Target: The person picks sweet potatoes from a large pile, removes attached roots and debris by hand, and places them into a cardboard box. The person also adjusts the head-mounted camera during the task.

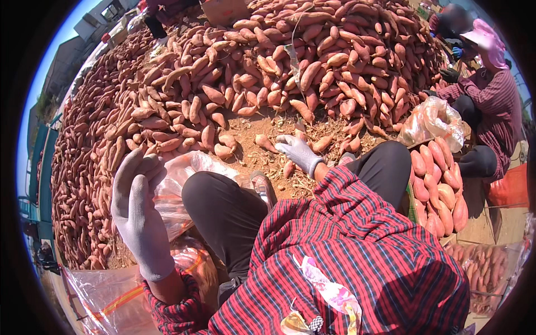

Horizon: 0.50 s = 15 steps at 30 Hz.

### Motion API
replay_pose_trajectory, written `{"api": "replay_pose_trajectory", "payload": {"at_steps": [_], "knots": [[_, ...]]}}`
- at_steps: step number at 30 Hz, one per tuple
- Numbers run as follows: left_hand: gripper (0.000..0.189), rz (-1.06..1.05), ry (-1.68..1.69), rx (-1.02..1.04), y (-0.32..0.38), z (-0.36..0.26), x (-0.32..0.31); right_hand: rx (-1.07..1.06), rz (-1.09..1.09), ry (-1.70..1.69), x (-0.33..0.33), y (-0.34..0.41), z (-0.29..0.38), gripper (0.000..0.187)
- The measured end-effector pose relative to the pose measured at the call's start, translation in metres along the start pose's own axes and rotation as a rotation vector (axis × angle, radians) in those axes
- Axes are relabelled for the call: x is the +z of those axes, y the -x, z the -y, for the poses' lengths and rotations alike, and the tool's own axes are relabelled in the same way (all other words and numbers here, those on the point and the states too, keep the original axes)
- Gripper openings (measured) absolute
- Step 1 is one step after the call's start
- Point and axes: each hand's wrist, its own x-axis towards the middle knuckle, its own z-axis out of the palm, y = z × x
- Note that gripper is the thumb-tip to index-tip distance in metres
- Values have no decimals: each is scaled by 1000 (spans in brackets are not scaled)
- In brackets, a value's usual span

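My left hand point(140, 217), in a pale knit work glove, is raised at the left above a clear plastic bag point(180, 188). Its fingers are slightly curled, thumb apart, and I see nothing in it. My right hand point(299, 154), gloved the same way, reaches low over the ground between my knees. Its fingertips are beside a small sweet potato point(264, 142); whether they touch it is not clear. A large heap of reddish sweet potatoes point(251, 83) rises in front of me. Single ones, such as a sweet potato point(322, 143), lie on the soil near the right hand.
An open box point(412, 205) of sweet potatoes stands beside my right knee, below a crumpled plastic bag point(433, 121). At the right sits a person point(492, 104), with another person behind. Plastic-covered sweet potatoes point(481, 272) lie lower right. A cardboard box point(224, 12) stands behind the heap.
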Motion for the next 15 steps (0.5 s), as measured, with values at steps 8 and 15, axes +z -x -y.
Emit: {"api": "replay_pose_trajectory", "payload": {"at_steps": [8, 15], "knots": [[33, 203, 490, -478, -94, 177, 132, 145, -145, 67, -31, -61, -61, 44], [35, 284, 396, -715, -116, 221, 159, 234, -397, 27, -110, -165, -93, 53]]}}
